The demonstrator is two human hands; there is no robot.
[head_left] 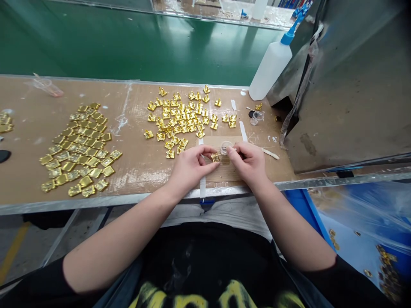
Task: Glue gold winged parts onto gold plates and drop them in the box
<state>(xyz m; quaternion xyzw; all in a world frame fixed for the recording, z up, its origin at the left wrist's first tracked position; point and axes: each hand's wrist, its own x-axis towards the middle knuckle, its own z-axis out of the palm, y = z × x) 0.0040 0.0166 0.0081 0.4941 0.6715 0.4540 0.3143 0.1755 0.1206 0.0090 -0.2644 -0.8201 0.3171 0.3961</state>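
Between thumb and fingers, my left hand (194, 164) pinches a small gold metal piece (215, 158) over a cardboard sheet (213, 173) taped to the bench. My right hand (249, 161) is closed on a thin pale stick (229, 152), whose tip reaches the gold piece. Just behind the fingers sits a small clear round cup (226, 145), partly hidden by my right hand. Beyond my left hand spreads a group of gold pieces (183, 117) with upright posts. Farther left lie many flat gold pieces (81, 145) in close rows.
A white squeeze bottle (271, 68) with a blue nozzle stands at the back right beside a metal panel (353, 85). Small clear cups (257, 115) and a black disc (251, 114) lie near it. Below right, a blue bin (311, 214) holds gold pieces. A green surface (128, 47) runs behind the bench.
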